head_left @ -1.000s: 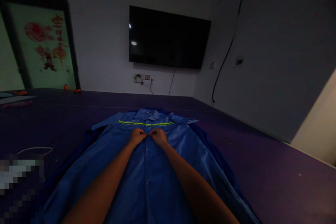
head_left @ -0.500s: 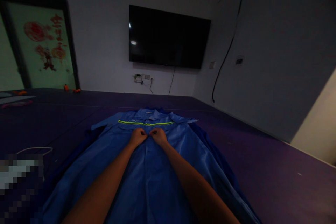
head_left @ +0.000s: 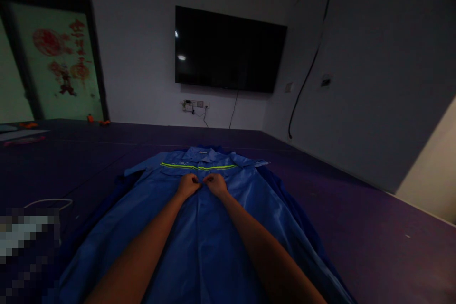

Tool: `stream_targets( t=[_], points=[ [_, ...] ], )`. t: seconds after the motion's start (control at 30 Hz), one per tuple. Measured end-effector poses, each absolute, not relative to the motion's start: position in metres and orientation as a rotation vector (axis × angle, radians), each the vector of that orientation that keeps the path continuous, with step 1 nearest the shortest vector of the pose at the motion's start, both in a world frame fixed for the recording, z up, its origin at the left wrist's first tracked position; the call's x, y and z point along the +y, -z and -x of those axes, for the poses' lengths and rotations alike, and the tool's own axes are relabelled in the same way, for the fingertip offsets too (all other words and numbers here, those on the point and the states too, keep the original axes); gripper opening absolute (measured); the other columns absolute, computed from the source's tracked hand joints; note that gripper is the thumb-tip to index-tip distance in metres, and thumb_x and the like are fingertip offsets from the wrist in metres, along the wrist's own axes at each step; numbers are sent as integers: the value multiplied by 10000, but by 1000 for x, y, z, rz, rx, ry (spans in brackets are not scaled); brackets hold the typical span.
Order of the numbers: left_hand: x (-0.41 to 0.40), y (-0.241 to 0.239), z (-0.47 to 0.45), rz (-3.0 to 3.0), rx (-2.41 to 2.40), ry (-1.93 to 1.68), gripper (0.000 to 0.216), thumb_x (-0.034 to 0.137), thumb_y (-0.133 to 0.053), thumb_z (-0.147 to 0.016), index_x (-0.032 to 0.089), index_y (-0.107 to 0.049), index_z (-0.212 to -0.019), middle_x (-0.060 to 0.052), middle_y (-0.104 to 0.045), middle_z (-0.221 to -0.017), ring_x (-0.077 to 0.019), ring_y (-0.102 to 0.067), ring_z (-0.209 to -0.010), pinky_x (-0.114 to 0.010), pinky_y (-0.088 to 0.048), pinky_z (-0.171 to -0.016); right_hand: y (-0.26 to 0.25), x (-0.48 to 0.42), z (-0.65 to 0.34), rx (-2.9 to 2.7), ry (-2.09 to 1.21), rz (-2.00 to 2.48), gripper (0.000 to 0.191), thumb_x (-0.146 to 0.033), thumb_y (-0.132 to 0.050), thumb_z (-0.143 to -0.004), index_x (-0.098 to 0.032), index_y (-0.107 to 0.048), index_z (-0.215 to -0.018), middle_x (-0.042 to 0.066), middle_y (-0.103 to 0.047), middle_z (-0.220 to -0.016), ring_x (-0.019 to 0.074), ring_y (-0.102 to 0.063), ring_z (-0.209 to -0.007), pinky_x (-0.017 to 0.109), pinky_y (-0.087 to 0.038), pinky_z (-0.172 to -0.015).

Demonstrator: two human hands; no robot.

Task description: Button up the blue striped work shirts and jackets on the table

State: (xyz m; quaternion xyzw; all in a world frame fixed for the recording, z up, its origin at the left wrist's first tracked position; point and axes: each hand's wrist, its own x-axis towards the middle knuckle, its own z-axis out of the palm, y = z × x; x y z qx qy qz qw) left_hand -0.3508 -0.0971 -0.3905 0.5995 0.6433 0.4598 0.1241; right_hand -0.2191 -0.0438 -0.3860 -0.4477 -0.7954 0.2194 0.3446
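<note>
A blue work shirt (head_left: 249, 199) with a yellow-green stripe across its chest lies face up, its collar at the far end. My left hand (head_left: 187, 185) and my right hand (head_left: 215, 184) meet at its front placket, just below the stripe. Both sets of fingers are pinched on the shirt's front edges, close together. The small detail between the fingertips, such as a button, is too dark to make out. Under the shirt, a darker blue garment (head_left: 281, 187) shows along the sides.
The shirt lies on a dark purple floor (head_left: 356, 218). A television (head_left: 230, 50) hangs on the far wall, with sockets and cables (head_left: 194, 106) beneath. A black cable (head_left: 308, 78) runs down the right wall. Small orange objects (head_left: 104, 122) sit by the glass door (head_left: 57, 57).
Both hands stay pinched at the placket with hardly any movement. The view has shifted very slightly.
</note>
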Motion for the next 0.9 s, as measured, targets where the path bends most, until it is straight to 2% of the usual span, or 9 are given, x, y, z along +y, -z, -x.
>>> stream_targets(
  t=[0.37,0.7,0.9],
  points=[
    [-98,390,350,-1757,1870,-1345,34,115,-585,-585,132,-594,-613,11,-586,-590,-107,-524,-578,-193,-354,-549,391,-36,220,-2062,-646,1099,211,-97,-494,-664,-197,-679,-681,-8,-682,-709,139,-632,-719,222,-486,-692],
    [-94,392,350,-1732,1929,-1335,18,132,-593,-639,133,-594,-621,-4,-599,-613,-107,-527,-600,-188,-347,-554,383,-44,218,-2131,-546,1140,182,-138,-532,-683,-204,-690,-745,1,-690,-768,143,-633,-741,202,-472,-659],
    [-94,391,349,-1724,1925,-1348,32,147,-589,-647,138,-593,-617,-5,-592,-601,-118,-536,-609,-195,-351,-555,380,-50,218,-2152,-497,1137,185,-137,-543,-706,-223,-693,-771,-11,-694,-796,146,-633,-786,212,-473,-697]
  ],
)
